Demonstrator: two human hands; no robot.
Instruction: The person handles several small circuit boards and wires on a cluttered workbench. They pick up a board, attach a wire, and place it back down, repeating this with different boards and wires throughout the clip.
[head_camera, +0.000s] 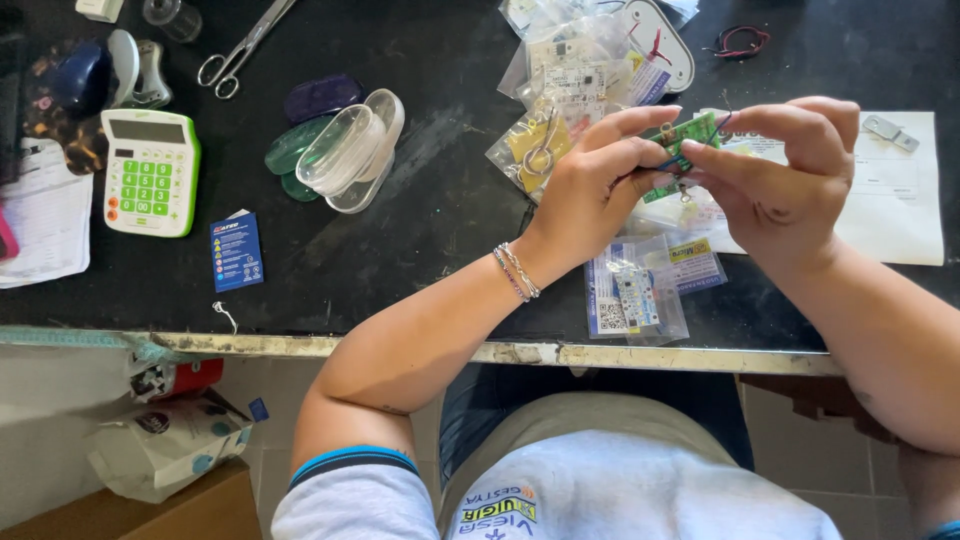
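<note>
Small green circuit board pinched between left hand and right hand, above bench near its front edge; fingers hide most of it. Clear bags beneath hold small boards; further bags cut off at far edge.

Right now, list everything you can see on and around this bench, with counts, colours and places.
board: one, green, pinched between both hands
calculator: one, white and green, far left of bench
scissors: one pair, metal, top left
clear shells: a few, nested, left of centre
tinted shells: three, purple and green, beside the clear ones
blue card: one, near front edge
parts bags: several, clear, under and behind the hands
paper: one, white, right
wire: one coil, red and black, top right
bench: one, black
left hand: grip on board, beaded bracelets on wrist
right hand: grip on board
</note>
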